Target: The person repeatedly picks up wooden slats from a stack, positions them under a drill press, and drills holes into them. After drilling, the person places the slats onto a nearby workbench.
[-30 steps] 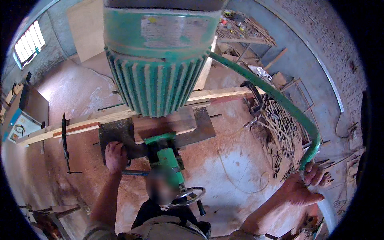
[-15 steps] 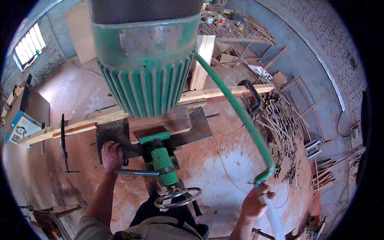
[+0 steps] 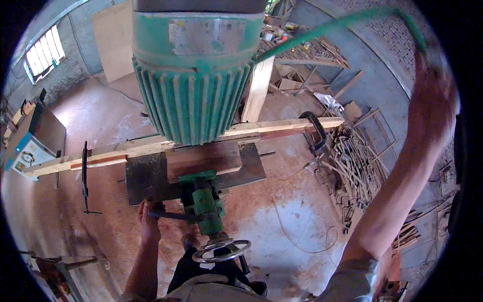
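Observation:
Raised high at the far right, my right hand (image 3: 436,83) is closed on the end of a long bent green lever (image 3: 322,31), smeared by motion. The lever runs from beside the ribbed green motor housing (image 3: 193,100) of the machine. My left hand (image 3: 148,219) is closed at the end of the dark clamp lever (image 3: 176,215), by the near edge of the metal table (image 3: 143,176). A green screw clamp (image 3: 204,199) with a metal handwheel (image 3: 221,251) stands in front of a wooden block (image 3: 204,160). The block's far side is hidden under the motor.
A long wooden beam (image 3: 287,127) crosses behind the block, with a black C-clamp (image 3: 316,133) at its right and a bar clamp (image 3: 85,176) at its left. Wood scraps (image 3: 352,168) are piled at right. A cabinet (image 3: 37,143) stands far left.
My right hand has swung the green lever up and away from low right. My left hand has slid from the table edge to the clamp lever's end. The view has shifted slightly.

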Action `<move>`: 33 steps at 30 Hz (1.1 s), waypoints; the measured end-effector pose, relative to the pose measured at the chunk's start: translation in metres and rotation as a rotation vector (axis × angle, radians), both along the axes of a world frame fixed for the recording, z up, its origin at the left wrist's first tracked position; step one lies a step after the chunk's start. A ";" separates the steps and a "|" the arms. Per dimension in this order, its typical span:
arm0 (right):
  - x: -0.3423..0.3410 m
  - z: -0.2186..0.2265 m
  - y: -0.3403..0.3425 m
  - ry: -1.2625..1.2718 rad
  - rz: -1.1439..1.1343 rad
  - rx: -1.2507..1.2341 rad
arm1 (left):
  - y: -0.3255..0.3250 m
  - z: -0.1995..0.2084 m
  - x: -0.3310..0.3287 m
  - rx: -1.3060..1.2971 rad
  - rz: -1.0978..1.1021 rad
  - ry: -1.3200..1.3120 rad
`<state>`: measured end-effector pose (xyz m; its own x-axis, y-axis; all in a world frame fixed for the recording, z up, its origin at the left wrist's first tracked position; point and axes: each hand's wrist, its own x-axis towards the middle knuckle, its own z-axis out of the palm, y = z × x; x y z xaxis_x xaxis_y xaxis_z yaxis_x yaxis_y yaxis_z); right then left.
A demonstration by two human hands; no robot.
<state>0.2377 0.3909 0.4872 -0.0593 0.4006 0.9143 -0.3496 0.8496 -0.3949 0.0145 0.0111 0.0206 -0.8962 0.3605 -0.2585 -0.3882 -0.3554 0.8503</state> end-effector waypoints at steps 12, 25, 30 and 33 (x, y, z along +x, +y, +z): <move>-0.093 -0.429 0.053 -0.585 0.496 -1.547 | 0.122 0.142 0.067 -0.014 -0.465 0.224; -0.155 -0.464 0.065 -0.189 0.564 -1.714 | 0.105 0.164 0.108 -0.819 -0.977 0.815; -0.126 -0.426 0.100 -0.071 0.414 -1.636 | 0.031 0.125 0.125 -0.604 -0.486 0.645; -0.084 -0.402 0.153 0.012 0.269 -1.636 | -0.012 0.088 0.131 -0.442 -0.324 0.491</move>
